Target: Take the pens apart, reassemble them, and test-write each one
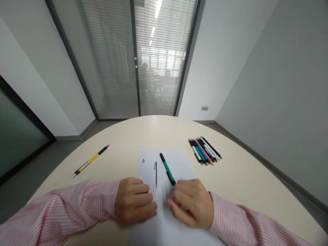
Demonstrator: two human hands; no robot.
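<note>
My left hand [135,201] rests with curled fingers at the left edge of a white sheet of paper [151,235]; nothing shows in it. Loosely closed, my right hand [192,203] lies on the right part of the sheet, its knuckles beside the lower end of a green and black pen [167,169]. That pen lies slanted on the paper. Left of it is a thin black pen refill [156,175], with a small spring-like piece [154,166] alongside. A tiny dark and silvery part [143,161] sits near the sheet's upper left corner.
A yellow and black pen [91,160] lies on the round pale table [164,133] at the left. Several pens [204,150] in mixed colours lie side by side at the right. Beyond the table's far edge are a glass partition with blinds [112,68] and white walls.
</note>
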